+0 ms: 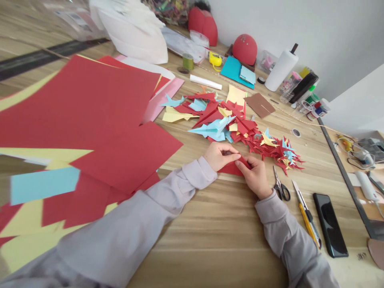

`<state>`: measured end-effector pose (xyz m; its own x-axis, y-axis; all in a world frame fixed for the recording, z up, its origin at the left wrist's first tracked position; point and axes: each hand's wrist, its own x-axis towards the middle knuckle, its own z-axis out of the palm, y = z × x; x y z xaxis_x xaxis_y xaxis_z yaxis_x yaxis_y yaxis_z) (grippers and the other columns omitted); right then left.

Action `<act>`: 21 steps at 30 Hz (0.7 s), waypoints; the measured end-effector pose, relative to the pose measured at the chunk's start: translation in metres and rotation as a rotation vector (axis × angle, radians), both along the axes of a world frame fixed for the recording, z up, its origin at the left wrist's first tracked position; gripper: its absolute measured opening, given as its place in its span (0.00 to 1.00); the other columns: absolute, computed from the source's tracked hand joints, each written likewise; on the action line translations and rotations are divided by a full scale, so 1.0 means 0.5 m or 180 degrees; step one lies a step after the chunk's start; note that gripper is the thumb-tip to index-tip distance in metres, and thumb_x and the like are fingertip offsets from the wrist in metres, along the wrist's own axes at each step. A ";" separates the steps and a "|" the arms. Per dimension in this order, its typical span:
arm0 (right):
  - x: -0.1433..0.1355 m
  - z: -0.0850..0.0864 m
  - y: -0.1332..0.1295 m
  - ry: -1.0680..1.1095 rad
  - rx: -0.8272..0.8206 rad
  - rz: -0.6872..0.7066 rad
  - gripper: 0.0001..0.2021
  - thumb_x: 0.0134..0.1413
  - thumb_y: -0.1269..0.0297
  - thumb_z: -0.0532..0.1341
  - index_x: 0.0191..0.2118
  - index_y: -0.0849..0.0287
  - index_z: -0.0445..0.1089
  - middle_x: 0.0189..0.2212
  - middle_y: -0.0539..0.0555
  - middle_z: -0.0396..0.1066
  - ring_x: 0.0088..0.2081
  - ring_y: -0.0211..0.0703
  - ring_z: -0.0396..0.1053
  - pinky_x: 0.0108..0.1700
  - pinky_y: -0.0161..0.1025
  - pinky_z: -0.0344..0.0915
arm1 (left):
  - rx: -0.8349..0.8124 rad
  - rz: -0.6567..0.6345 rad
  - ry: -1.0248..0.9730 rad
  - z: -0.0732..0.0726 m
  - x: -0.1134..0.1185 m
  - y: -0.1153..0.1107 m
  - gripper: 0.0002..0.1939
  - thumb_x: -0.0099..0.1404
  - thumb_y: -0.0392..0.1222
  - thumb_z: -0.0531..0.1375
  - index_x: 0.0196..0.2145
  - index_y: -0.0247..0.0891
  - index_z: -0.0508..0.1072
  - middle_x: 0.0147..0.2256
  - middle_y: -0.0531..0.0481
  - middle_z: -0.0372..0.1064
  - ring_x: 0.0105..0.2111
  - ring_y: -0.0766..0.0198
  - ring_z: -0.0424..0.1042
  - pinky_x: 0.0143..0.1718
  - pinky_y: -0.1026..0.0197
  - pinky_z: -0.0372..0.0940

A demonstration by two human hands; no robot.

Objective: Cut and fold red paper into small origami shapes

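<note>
A piece of red paper (230,169) is between my two hands, low over the wooden table. My left hand (220,157) pinches its upper edge with thumb and forefinger. My right hand (254,176) grips the right part, the thumb pressed on a raised fold. The fingers partly cover the paper, so its full shape is hidden. Just beyond my hands lies a long heap of folded paper pieces (240,126) in red, pale yellow and light blue. A light blue paper plane (213,129) rests on the near side of that heap.
Large red sheets (108,100) spread across the left, with yellow and blue paper below. Scissors (281,186), a yellow utility knife (307,218) and a black phone (330,225) lie right of my right hand. Toward the wall stand a white roll (282,70) and several small jars.
</note>
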<state>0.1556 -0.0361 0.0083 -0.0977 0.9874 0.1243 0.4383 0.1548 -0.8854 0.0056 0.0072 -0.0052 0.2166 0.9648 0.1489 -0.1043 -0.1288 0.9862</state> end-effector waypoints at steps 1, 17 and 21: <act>0.000 0.000 0.000 0.0014 -0.0006 0.0027 0.11 0.51 0.57 0.62 0.25 0.59 0.71 0.20 0.48 0.66 0.24 0.36 0.59 0.26 0.34 0.56 | -0.0076 0.0004 -0.0016 0.000 0.000 0.000 0.08 0.48 0.42 0.66 0.24 0.34 0.77 0.24 0.48 0.73 0.26 0.64 0.70 0.30 0.61 0.66; 0.003 0.000 0.001 0.0011 0.0028 0.0318 0.10 0.51 0.59 0.62 0.25 0.60 0.70 0.21 0.47 0.67 0.23 0.35 0.60 0.26 0.33 0.55 | -0.0824 -0.0135 -0.0553 0.021 -0.009 0.002 0.15 0.39 0.40 0.70 0.28 0.33 0.76 0.18 0.57 0.65 0.19 0.72 0.63 0.23 0.66 0.61; 0.003 0.000 0.002 0.0046 -0.0014 0.0244 0.10 0.50 0.59 0.62 0.25 0.60 0.69 0.20 0.47 0.66 0.23 0.35 0.59 0.26 0.33 0.56 | -0.0935 -0.0137 -0.0744 0.022 -0.008 0.000 0.17 0.48 0.50 0.67 0.29 0.33 0.76 0.22 0.51 0.71 0.23 0.67 0.69 0.28 0.63 0.66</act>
